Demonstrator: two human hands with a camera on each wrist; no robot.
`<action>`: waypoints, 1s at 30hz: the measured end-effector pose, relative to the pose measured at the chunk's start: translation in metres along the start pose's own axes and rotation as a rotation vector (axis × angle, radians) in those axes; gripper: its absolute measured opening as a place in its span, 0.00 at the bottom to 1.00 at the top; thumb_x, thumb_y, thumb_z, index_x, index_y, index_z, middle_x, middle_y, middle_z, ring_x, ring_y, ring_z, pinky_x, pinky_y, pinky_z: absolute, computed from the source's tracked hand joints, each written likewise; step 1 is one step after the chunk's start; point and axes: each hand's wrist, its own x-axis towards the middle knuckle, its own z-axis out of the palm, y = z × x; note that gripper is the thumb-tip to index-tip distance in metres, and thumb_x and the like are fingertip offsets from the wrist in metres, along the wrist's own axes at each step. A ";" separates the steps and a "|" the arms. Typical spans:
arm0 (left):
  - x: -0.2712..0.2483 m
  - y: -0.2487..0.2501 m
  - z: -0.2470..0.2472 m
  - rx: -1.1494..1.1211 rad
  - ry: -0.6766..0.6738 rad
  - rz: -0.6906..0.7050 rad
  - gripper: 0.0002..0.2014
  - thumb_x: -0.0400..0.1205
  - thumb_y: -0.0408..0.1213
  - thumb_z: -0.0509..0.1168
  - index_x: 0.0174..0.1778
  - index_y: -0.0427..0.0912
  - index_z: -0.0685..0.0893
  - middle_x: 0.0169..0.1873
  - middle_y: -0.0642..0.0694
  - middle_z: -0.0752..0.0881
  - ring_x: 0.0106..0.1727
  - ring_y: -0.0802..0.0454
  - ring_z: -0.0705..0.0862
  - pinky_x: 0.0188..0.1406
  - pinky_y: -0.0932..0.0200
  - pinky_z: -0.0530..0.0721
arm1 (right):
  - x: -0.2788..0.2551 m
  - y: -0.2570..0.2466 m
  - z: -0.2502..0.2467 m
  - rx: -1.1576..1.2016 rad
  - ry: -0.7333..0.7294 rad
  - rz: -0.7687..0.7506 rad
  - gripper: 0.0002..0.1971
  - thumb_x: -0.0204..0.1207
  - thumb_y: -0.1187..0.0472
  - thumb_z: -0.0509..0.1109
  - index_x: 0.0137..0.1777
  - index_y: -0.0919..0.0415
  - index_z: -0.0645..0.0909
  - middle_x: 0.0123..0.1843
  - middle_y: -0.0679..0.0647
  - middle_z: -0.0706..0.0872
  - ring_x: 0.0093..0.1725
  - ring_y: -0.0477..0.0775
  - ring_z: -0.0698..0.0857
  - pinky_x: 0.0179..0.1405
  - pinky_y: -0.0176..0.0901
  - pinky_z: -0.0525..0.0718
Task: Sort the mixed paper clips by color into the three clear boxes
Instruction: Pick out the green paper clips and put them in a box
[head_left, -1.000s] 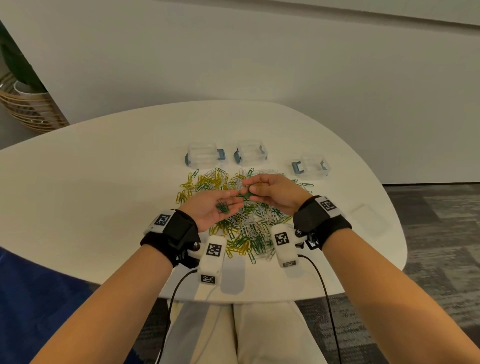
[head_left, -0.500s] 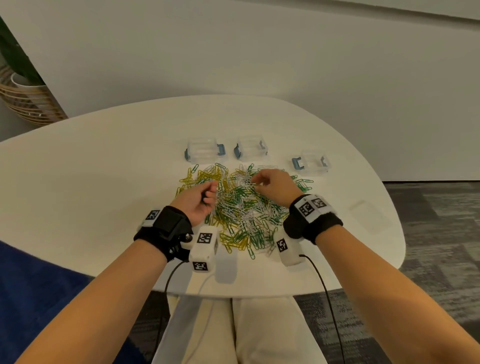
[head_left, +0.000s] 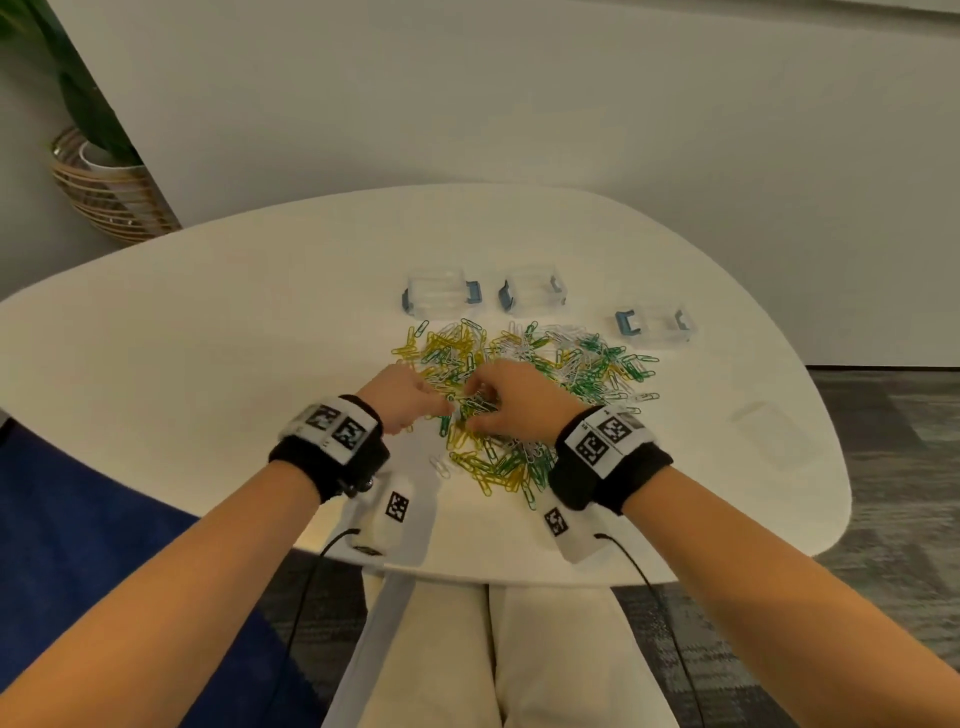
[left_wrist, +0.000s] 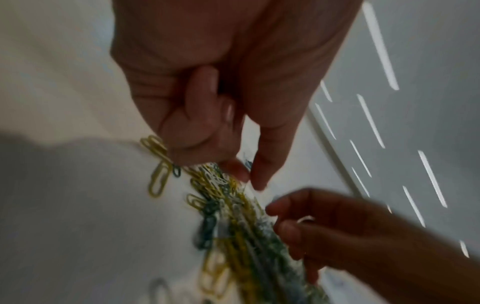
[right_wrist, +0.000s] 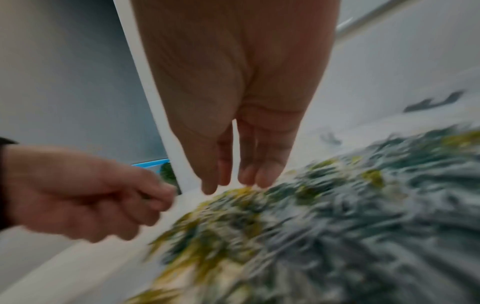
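We see both hands meet over near-left part of clip heap on bench. Left hand curled, contents hidden; right hand fingers narrow, tips on clips. Boxes beyond heap, far side.

- An office or meeting-room corner, by the look of it: grey patterned carpet tiles cover the floor.
- A rounded white bench stands against a plain pale wall.
- A potted plant in a woven basket sits in the far left corner.
- Stationery is out: a heap of paper clips and small clear boxes.
- A blue patch of floor or seat shows at the lower left; which one, hard to tell.
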 end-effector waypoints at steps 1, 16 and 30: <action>0.001 0.002 0.004 0.114 0.007 0.040 0.19 0.74 0.46 0.73 0.25 0.43 0.73 0.22 0.47 0.69 0.26 0.49 0.69 0.24 0.60 0.65 | 0.001 -0.003 0.006 -0.052 -0.053 0.002 0.21 0.72 0.52 0.76 0.63 0.53 0.78 0.57 0.50 0.75 0.52 0.50 0.77 0.55 0.46 0.80; 0.002 -0.011 -0.008 0.024 0.131 0.202 0.07 0.81 0.39 0.65 0.47 0.40 0.85 0.34 0.50 0.78 0.33 0.53 0.75 0.32 0.61 0.73 | 0.017 -0.010 0.009 0.024 0.113 0.016 0.10 0.77 0.65 0.68 0.57 0.61 0.83 0.48 0.52 0.82 0.44 0.48 0.79 0.51 0.41 0.83; -0.013 -0.006 0.006 0.440 -0.033 0.090 0.24 0.80 0.54 0.65 0.32 0.34 0.80 0.30 0.30 0.76 0.33 0.42 0.81 0.38 0.50 0.78 | 0.023 0.006 -0.003 0.558 0.195 0.223 0.02 0.78 0.62 0.71 0.47 0.60 0.82 0.42 0.53 0.85 0.38 0.49 0.82 0.36 0.38 0.82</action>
